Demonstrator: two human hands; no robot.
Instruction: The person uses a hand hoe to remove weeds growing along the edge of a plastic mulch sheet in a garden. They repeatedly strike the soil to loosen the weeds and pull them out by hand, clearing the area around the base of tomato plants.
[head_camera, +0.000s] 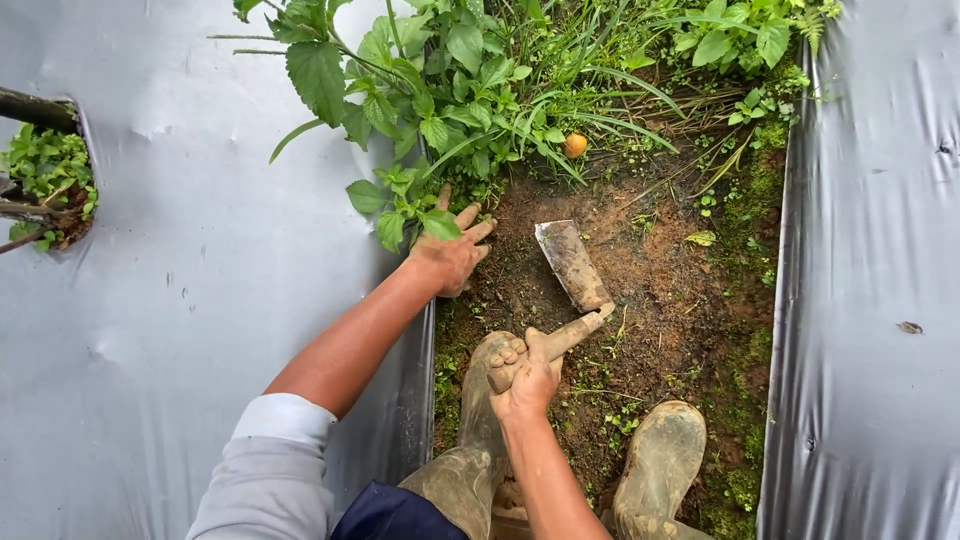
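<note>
Currently right hand (524, 382) fisted tight on the wooden handle of a muddy flat-bladed hand hoe (570, 265), blade flat on the bare brown soil strip (660, 300) mid-furrow. Left hand (450, 255) open, fingers spread, touching the green leafy weeds (440, 90) at the grey plastic mulch sheet's (180, 280) edge. Open soil right of blade; two muddy rubber boots (660, 455) below

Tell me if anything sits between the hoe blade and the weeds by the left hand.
Nothing visible does. The hoe blade, held by the right hand, lies on bare soil. Only open dirt separates it from the weeds that the left hand touches.
</note>
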